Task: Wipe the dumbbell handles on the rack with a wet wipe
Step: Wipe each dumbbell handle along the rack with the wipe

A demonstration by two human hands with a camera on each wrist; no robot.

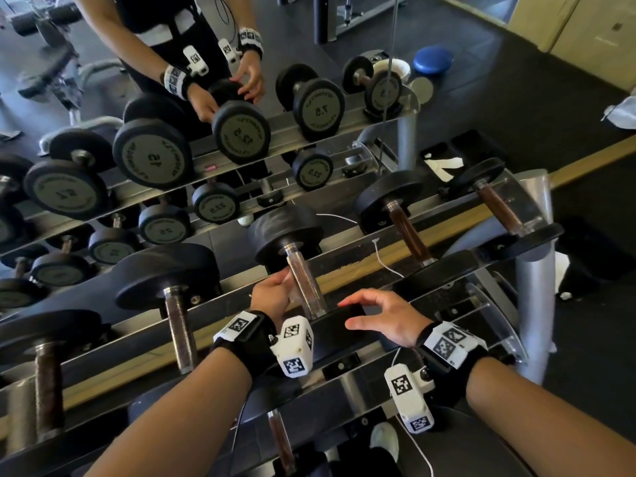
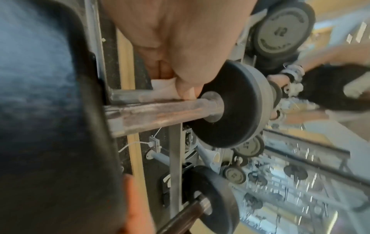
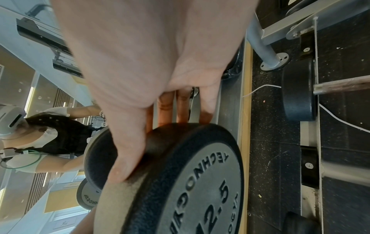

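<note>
A dumbbell lies across the top tier of the rack, its steel handle (image 1: 304, 280) (image 2: 160, 110) running from the far black head (image 1: 285, 232) (image 2: 236, 107) to the near head (image 1: 330, 335) (image 3: 200, 182), marked 12.5. My left hand (image 1: 275, 292) pinches a white wet wipe (image 2: 162, 86) and presses it against the left side of the handle near the far head. My right hand (image 1: 378, 315) (image 3: 160, 79) spans the near head's rim, the thumb on one side and the fingers over the other.
More dumbbells sit on the same tier, one handle to the left (image 1: 179, 325) and brown handles to the right (image 1: 409, 232). A lower-tier handle (image 1: 280, 442) shows below my arms. A mirror (image 1: 155, 146) behind reflects the rack. A white cable (image 1: 382, 259) trails on the floor.
</note>
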